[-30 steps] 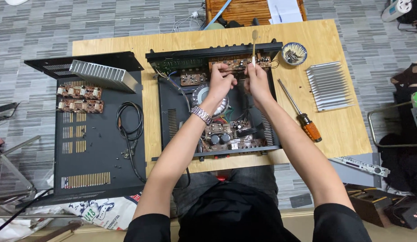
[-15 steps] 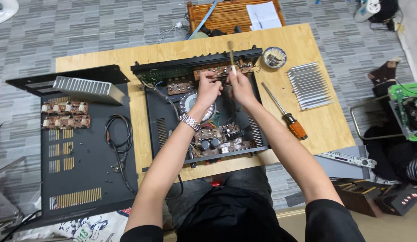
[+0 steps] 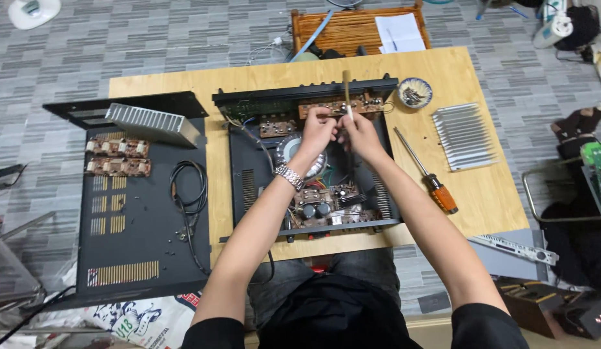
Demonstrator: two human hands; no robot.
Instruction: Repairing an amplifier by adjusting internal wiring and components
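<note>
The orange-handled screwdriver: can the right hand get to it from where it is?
Probably yes. The orange-handled screwdriver lies alone on bare wood of the table, just right of the open chassis. The right hand, however, grips a slim upright tool.

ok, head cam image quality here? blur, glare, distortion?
Head view: lighting even and soft, shadows faint; slight sheen on the wooden table but no blown glare. Mild wide-angle bowing at the edges. Open chassis fairly sharp; left hand, right hand and the thin tool slightly soft, board detail too small to resolve.
</note>
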